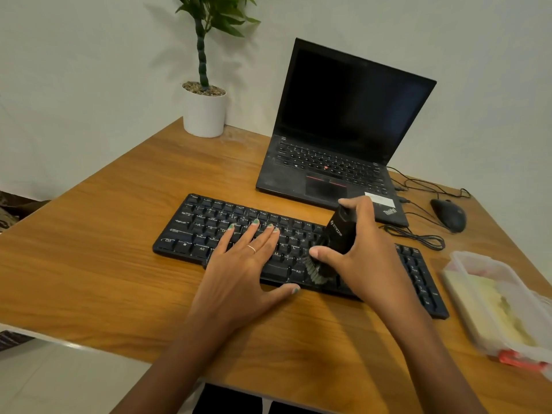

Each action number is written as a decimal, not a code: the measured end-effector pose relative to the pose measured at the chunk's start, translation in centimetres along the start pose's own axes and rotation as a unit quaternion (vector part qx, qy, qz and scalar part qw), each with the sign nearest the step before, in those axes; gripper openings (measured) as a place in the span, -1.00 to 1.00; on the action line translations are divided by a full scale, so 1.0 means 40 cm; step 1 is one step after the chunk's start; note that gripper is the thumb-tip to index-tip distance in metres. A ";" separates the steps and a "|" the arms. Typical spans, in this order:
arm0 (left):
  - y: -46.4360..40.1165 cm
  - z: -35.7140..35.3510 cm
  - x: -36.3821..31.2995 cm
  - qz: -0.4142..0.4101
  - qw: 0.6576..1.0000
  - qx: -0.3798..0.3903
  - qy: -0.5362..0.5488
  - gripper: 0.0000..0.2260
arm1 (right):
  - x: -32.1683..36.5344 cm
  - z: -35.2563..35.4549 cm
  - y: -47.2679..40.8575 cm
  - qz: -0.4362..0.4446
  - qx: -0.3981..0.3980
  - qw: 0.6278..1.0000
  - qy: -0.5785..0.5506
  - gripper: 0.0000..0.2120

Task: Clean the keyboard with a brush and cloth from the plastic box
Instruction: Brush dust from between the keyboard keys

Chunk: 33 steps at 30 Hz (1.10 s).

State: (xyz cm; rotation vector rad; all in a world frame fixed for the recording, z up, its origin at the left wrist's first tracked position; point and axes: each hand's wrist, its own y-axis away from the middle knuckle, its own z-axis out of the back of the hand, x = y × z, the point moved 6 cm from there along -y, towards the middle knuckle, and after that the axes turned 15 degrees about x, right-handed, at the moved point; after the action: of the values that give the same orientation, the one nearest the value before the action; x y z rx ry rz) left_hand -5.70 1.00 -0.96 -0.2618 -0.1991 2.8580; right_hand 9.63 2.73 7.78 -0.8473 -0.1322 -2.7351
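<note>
A black keyboard lies across the middle of the wooden table. My left hand lies flat on the keys with straight fingers, its thumb at the keyboard's front edge. My right hand grips a black brush with a white logo, and its bristles touch the keys near the right Alt key. A clear plastic box with a yellowish cloth inside stands at the right edge of the table.
An open black laptop with a dark screen stands behind the keyboard. A black mouse and loose cables lie to its right. A potted plant in a white pot stands at the table's far corner by the wall.
</note>
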 end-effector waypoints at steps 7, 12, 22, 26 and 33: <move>-0.002 -0.003 0.001 0.003 1.000 -0.001 -0.008 -0.20 | 0.002 -0.011 0.011 0.000 -0.006 1.000 -0.029 -0.32; -0.001 -0.002 0.000 0.000 1.000 -0.005 -0.015 -0.21 | 0.018 -0.014 0.013 -0.005 -0.093 0.995 0.032 -0.31; -0.001 -0.004 0.001 0.002 1.000 0.000 -0.003 -0.20 | 0.011 -0.007 0.014 -0.006 -0.092 0.995 0.037 -0.32; -0.001 -0.004 0.001 0.004 1.000 0.001 -0.001 -0.20 | 0.007 -0.009 0.013 -0.003 0.003 1.000 0.001 -0.33; -0.001 -0.005 0.002 0.000 1.000 -0.002 0.003 -0.20 | 0.001 0.004 -0.006 -0.005 -0.078 0.997 -0.007 -0.33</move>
State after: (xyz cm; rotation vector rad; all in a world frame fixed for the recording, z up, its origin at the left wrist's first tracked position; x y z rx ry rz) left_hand -5.73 1.09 -1.14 -0.2706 -0.2026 2.8561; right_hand 9.62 2.98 7.91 -0.9088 0.0770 -2.7771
